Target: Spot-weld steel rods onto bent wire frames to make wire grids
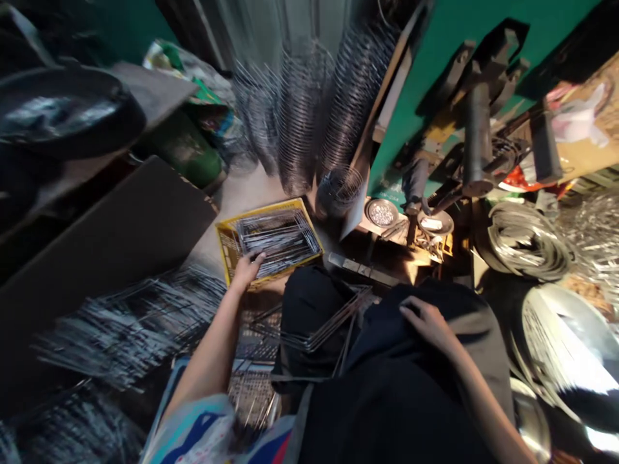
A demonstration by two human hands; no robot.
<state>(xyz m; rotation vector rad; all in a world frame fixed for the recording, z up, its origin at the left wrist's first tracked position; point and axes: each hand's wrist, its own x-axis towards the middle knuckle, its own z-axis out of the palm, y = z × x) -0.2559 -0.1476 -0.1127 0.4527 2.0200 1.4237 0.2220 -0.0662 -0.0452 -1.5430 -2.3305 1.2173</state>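
Note:
My left hand [248,268] reaches to the near left side of a yellow crate [265,281], its fingers over the bent metal wire pieces [278,241] inside; whether it grips any is too small to tell. My right hand [428,322] rests on the dark cloth [387,380] over my lap, fingers apart and holding nothing. A few bent wire frames [333,322] lie across my lap between the two hands.
Tall stacks of wire rings [304,116] stand behind the crate. A green machine [476,142] is at right, with small bowls [382,212] below it. Coiled metal strip [527,241] lies at far right. Piled wire pieces [140,322] and a dark board [97,245] are at left.

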